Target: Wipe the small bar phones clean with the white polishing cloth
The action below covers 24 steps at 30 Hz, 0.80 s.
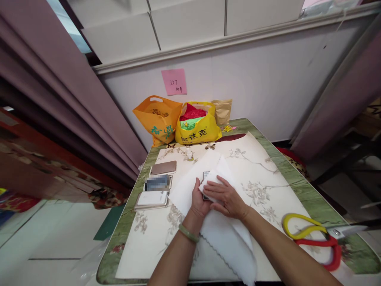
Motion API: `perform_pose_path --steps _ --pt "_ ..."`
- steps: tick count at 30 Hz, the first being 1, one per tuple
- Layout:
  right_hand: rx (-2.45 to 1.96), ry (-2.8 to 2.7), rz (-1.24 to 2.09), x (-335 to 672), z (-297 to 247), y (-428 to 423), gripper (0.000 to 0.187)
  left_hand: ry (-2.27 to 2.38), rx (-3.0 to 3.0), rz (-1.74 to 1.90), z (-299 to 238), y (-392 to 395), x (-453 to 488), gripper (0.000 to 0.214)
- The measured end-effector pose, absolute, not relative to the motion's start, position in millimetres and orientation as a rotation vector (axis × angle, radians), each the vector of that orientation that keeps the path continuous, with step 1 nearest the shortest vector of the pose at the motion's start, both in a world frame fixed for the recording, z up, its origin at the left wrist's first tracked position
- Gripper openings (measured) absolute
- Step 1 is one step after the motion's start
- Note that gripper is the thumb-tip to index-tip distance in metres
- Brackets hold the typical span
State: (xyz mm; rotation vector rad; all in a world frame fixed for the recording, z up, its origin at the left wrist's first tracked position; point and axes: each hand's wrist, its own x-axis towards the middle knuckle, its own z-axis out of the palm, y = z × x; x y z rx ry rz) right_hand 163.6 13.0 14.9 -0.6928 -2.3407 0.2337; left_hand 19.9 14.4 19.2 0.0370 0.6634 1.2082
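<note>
A white cloth point(229, 238) with a scalloped edge lies across the middle of the table. A fold of it covers most of a phone point(206, 175); only the phone's top end shows. My left hand point(198, 198) grips the phone's left side through the cloth, a green bangle on that wrist. My right hand point(228, 196) lies flat with fingers stretched out, pressing the cloth down onto the phone.
Three phones point(163, 167) point(157, 183) point(151, 199) lie in a column at the left. An orange bag point(157, 119), a yellow bag point(195, 129) and a brown pouch point(222, 111) stand at the back. Yellow-and-red scissors point(315, 236) lie at the right edge. Curtains hang at the left.
</note>
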Motion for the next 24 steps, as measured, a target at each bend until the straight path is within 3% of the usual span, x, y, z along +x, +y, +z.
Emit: perform_pose_path --steps 3,7,15,20,24 --pt "-0.579 -2.223 0.285 164.3 12.5 10.8 0.029 0.628 0.012 1.253 16.0 16.3 18.3 0.033" --pt "-0.699 -2.02 0.231 162.9 7.8 13.0 0.02 0.599 0.018 1.282 12.8 20.5 20.0 0.024" --pt "-1.003 -1.832 0.167 161.2 8.5 16.2 0.015 0.656 0.068 1.366 11.8 19.1 23.2 0.023" --pt "-1.173 -1.746 0.269 162.1 8.6 13.4 0.035 0.7 0.148 1.414 11.5 18.1 25.3 0.027" --pt "-1.212 -1.755 0.395 163.0 4.3 13.9 0.03 0.695 0.257 1.429 8.7 17.7 25.8 0.029"
